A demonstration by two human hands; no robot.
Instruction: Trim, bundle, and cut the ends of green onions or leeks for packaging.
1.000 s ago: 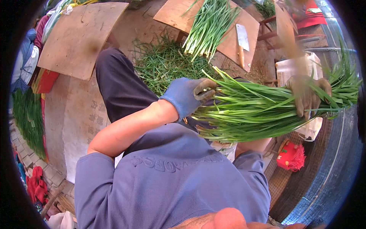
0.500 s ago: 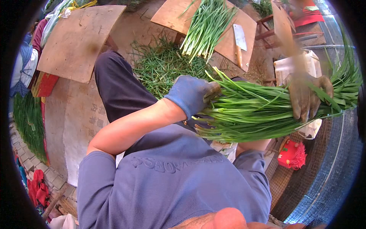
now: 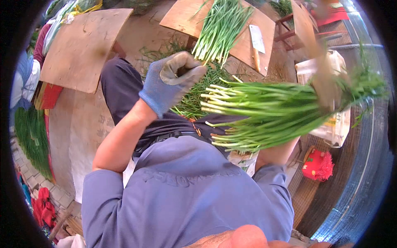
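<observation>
My right hand [image 3: 328, 93], in a soiled brownish glove and smeared by motion, grips a big bunch of garlic chives [image 3: 264, 113] round its leafy part. Their pale stem ends fan out to the left over my lap, and the leaf tips blur off to the right. My left hand [image 3: 173, 80], in a blue glove with a dirty palm, is raised left of the stem ends, apart from them. Its fingers curl toward the thumb, and I see nothing in the hollow between. Below it lies a heap of green trimmings [image 3: 188, 101].
Ahead, a wooden board [image 3: 180, 18] carries another pile of chives [image 3: 223, 29] and a cleaver [image 3: 257, 45]. A second board [image 3: 84, 47] stands at left, with more greens [image 3: 32, 136] below. At right are a white basket [image 3: 304, 72], a red fringed item [image 3: 317, 165] and blue netting [image 3: 351, 198].
My left hand has come off the stem ends and moved left and up. The bunch in my right hand has its stems spread more and blurs with motion.
</observation>
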